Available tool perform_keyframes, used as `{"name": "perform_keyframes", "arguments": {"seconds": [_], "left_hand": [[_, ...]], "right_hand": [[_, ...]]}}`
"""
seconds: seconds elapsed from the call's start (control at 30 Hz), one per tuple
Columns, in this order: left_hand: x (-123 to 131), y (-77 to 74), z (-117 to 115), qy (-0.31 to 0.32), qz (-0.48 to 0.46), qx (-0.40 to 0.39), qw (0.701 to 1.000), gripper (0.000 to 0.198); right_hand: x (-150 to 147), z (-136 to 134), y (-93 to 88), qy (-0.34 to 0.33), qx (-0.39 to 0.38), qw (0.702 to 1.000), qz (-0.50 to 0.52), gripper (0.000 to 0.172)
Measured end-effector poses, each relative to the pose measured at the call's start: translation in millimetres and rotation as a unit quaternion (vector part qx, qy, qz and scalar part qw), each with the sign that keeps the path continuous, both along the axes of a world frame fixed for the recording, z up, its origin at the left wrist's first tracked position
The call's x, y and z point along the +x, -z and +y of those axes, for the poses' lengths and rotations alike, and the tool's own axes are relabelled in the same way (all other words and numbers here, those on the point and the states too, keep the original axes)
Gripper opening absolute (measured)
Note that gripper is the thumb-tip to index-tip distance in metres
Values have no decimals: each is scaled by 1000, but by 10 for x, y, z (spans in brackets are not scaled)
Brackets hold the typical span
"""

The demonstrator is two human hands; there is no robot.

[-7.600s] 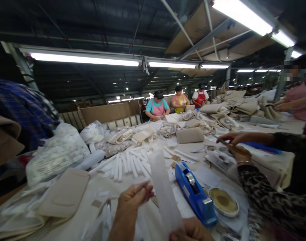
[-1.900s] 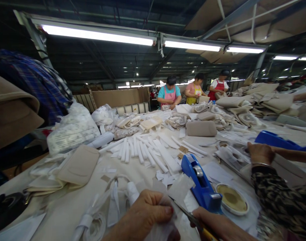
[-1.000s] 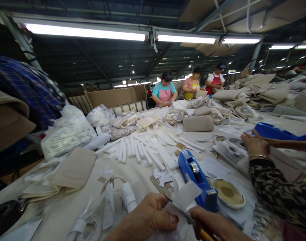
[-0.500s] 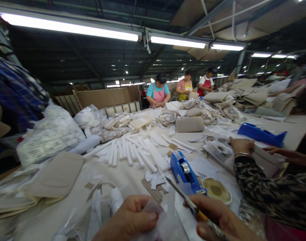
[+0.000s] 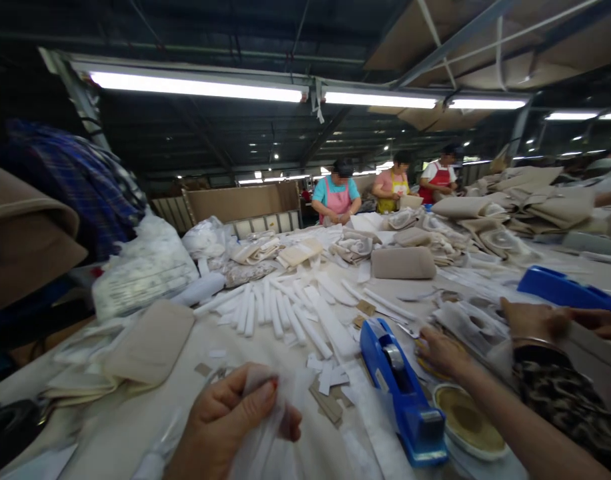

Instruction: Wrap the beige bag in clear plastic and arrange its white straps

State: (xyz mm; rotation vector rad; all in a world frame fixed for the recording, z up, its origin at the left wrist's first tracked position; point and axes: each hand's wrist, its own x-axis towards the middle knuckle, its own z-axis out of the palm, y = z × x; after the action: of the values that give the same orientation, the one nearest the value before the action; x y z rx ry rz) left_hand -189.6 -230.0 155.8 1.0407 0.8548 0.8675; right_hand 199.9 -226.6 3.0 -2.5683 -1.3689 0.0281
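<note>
In the lower middle, my left hand [image 5: 230, 420] pinches a thin, translucent white sheet [image 5: 273, 427] that hangs down between thumb and fingers. My right hand [image 5: 443, 350] reaches past the blue tape dispenser [image 5: 403, 393], its fingers closed around the yellow handle of the scissors [image 5: 410, 330]. The blades point away to the upper left, low over the table. A round, tan-centred roll [image 5: 470, 421] lies under my right forearm. White strips [image 5: 260, 307] are fanned out beyond my left hand, and small paper slips [image 5: 328, 377] lie beside the dispenser.
At right a co-worker's hand and camouflage sleeve [image 5: 550, 373] work by a second blue dispenser [image 5: 570, 287]. Beige padded pieces [image 5: 150, 343] lie at left, near a full plastic bag [image 5: 140, 273]. Several people stand across the table behind piled beige pieces [image 5: 403, 263].
My right hand has moved forward and right with the scissors, from beside my left hand to beyond the tape dispenser. My left hand keeps the sheet. The view has turned left.
</note>
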Motion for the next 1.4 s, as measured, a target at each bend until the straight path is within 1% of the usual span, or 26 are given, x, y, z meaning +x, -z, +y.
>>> {"name": "perform_keyframes", "arguments": {"seconds": [0.03,0.1,0.17,0.23,0.3,0.33,0.37,0.4,0.43,0.47,0.5,0.57,0.63,0.7,0.83,0.93,1.0,1.03,1.17,1.23,1.3,1.33,1.4], "left_hand": [[-4,8,16,-16,-8,7,1000,30],[7,26,49,-45,-20,17,999,30],[48,51,72,-65,-22,18,997,30],[115,85,79,-74,-21,16,997,30],[190,119,72,-73,-23,16,997,30],[224,134,65,-67,-25,16,997,30],[252,144,56,-57,-29,18,998,29],[272,151,47,-46,-32,19,998,28],[283,154,36,-35,-34,18,999,27],[282,153,23,-27,-34,17,999,26],[272,149,10,-23,-33,17,999,26],[224,140,-18,-29,-23,17,999,26],[153,138,-46,-42,-18,20,999,27],[75,148,-69,-50,-22,22,998,28],[-43,185,-95,-56,-25,19,998,26],[-81,196,-103,-54,-23,27,998,26],[-90,193,-105,-52,-24,28,998,26],[-92,190,-106,-52,-26,26,998,26],[-102,183,-105,-56,-38,28,997,27],[-103,190,-105,-57,-40,31,997,26],[-94,206,-106,-52,-39,30,997,25],[-86,217,-107,-48,-38,29,998,24],[-70,240,-111,-38,-39,28,998,23]], "right_hand": [[0,12,23,5,-11,1000,-2,10],[-39,23,-19,5,-16,1000,-4,5],[-160,-14,-156,-14,21,1000,-13,17],[-388,-123,-324,-53,72,996,-17,29],[-711,-282,-448,-121,100,988,-15,32],[-889,-362,-476,-172,101,980,-11,32],[-1064,-430,-477,-267,87,960,-14,34],[-1225,-480,-452,-317,61,946,-37,40],[-1362,-508,-405,-341,22,938,-53,48],[-1472,-514,-342,-351,-22,934,-69,56],[-1551,-498,-271,-342,-60,934,-82,62],[-1634,-420,-129,-320,-110,936,-95,65],[-1650,-321,-16,-313,-119,937,-104,62],[-1638,-243,55,-317,-125,934,-109,57],[-1605,-172,92,-333,-133,927,-108,43],[-1596,-140,12,-330,-143,928,-102,30],[-1587,-129,-118,-314,-139,934,-96,18],[-1577,-135,-208,-304,-130,939,-91,15],[-1515,-264,-636,-273,-101,955,-58,22],[-1510,-357,-788,-273,-110,954,-47,23],[-1552,-422,-826,-289,-134,947,-46,22],[-1590,-438,-797,-299,-151,941,-47,21],[-1684,-430,-658,-309,-191,930,-55,18]]}}
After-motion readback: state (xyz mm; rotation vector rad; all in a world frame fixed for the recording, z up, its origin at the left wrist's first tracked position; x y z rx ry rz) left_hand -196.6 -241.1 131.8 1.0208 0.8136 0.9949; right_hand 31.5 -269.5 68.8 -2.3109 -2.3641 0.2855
